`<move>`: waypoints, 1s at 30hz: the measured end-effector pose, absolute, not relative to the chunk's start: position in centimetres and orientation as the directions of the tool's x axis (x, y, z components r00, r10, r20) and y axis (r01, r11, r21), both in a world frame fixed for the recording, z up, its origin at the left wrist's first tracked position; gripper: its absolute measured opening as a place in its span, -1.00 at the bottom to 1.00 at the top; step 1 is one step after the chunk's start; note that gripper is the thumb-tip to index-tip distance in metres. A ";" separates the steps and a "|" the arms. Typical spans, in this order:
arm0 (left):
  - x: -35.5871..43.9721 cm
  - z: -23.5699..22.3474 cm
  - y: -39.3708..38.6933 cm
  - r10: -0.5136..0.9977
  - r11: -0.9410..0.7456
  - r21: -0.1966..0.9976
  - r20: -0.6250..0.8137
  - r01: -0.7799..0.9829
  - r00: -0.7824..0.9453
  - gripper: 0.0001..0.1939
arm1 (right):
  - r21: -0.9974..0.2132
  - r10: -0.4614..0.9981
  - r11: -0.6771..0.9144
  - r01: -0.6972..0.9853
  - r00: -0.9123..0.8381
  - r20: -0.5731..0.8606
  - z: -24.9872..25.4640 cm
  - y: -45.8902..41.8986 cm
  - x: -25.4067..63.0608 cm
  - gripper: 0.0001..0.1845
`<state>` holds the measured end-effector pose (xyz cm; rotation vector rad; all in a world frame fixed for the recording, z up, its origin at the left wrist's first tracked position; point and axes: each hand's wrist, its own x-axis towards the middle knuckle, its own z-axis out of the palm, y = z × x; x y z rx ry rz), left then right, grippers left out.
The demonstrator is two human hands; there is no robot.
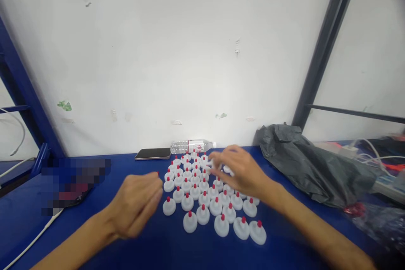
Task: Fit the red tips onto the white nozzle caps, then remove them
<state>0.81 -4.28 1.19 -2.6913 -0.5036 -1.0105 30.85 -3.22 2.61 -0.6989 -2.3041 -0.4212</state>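
My left hand point(139, 204) is closed, its back toward me, just left of a group of white caps. At its fingertips shows a small red cap point(157, 173); the rest of its grip is hidden. My right hand point(238, 168) hovers over the right rear of the group, fingers bent and apart, slightly blurred. Near its fingertips is a white cap point(209, 163); whether they touch it I cannot tell. Several round white caps with red-tipped nozzles stand upright on the blue table, including a front white cap point(190, 222) and a right front white cap point(257, 233).
Behind the caps, a clear plastic bottle point(193, 147) lies on its side by the wall, beside a phone point(153, 154). A grey plastic bag point(313, 166) spreads along the right. A white cable point(34, 238) crosses the blue table point(139, 253) at left.
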 end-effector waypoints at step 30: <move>-6.5 0.0 3.1 0.918 -0.330 0.077 0.259 0.941 0.301 -0.74 | -0.442 0.853 0.459 0.771 -0.522 -0.025 4.9 -0.6 37.2 -0.67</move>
